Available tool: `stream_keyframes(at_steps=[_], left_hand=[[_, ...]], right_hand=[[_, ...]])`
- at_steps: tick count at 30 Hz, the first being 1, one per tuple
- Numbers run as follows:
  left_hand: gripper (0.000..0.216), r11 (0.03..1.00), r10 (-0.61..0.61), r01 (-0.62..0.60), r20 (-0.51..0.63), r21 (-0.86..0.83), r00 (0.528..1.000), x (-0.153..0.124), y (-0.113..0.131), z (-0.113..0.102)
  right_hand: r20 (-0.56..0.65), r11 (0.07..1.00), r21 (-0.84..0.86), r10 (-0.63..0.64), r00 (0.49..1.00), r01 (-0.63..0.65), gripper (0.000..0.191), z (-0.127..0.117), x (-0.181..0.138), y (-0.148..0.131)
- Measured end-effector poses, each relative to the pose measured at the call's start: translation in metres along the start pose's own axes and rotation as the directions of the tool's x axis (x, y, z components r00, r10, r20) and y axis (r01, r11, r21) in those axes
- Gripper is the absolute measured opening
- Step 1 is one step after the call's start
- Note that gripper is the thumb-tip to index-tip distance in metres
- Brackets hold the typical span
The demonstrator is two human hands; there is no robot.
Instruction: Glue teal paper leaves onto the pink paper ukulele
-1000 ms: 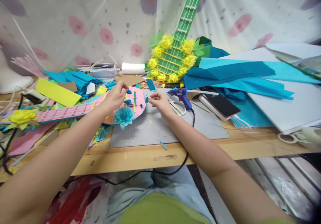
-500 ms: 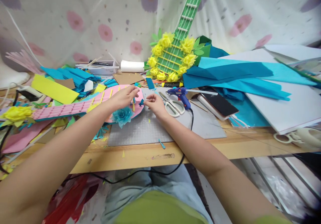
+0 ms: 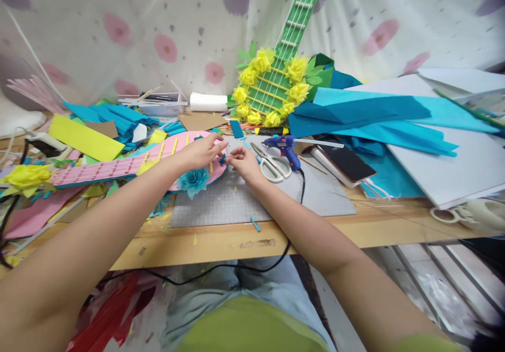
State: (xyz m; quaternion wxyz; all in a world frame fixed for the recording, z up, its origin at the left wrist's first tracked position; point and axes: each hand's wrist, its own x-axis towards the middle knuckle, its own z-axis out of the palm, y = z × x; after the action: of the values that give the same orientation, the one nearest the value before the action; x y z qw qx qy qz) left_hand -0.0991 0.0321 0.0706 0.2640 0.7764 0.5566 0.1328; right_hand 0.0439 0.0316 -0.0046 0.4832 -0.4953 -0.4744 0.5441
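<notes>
head view: my left grip [image 3: 203,151] reaches over the body of the pink guitar [image 3: 168,146], fingers loosely bent; i can't tell whether its tips hold anything. my right grip [image 3: 245,165] faces it, thumb and fingers drawn close together. a small dark-blue piece [image 3: 222,159] shows right by those fingertips, but i can't make out whether it is pinched or merely beside them.

for such close fingertip work i'd judge a light, steady touch best, with neither grip bumping the other, so the little piece isn't creased. i'd also keep my left wrist clear of the blue flower [image 3: 194,182], whose petals look easy to crush.

the pink guitar lies under my left grip and just left of my right grip, its neck running off to the left beyond my forearm. the blue flower sits on the near side of my left grip. just right of my right grip lie the scissors [image 3: 276,169].
</notes>
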Motion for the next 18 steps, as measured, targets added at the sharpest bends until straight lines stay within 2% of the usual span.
stream_keyframes(at_steps=[9,14,18], left_hand=[[0.043,0.999,-0.027,0.026,0.029,0.04,0.999,0.0,0.009,-0.003],[0.047,0.999,-0.041,0.04,0.077,0.01,0.996,0.002,0.002,-0.006],[0.046,0.999,-0.023,0.022,0.054,0.024,0.998,0.001,-0.002,-0.004]], right_hand=[[0.02,1.0,0.006,0.019,1.0,-0.019,0.024,-0.001,-0.002,0.0],[0.012,0.998,0.02,0.054,0.998,-0.054,0.025,0.0,-0.002,-0.001],[0.036,0.999,0.023,0.046,0.998,-0.046,0.025,-0.002,-0.004,-0.003]])
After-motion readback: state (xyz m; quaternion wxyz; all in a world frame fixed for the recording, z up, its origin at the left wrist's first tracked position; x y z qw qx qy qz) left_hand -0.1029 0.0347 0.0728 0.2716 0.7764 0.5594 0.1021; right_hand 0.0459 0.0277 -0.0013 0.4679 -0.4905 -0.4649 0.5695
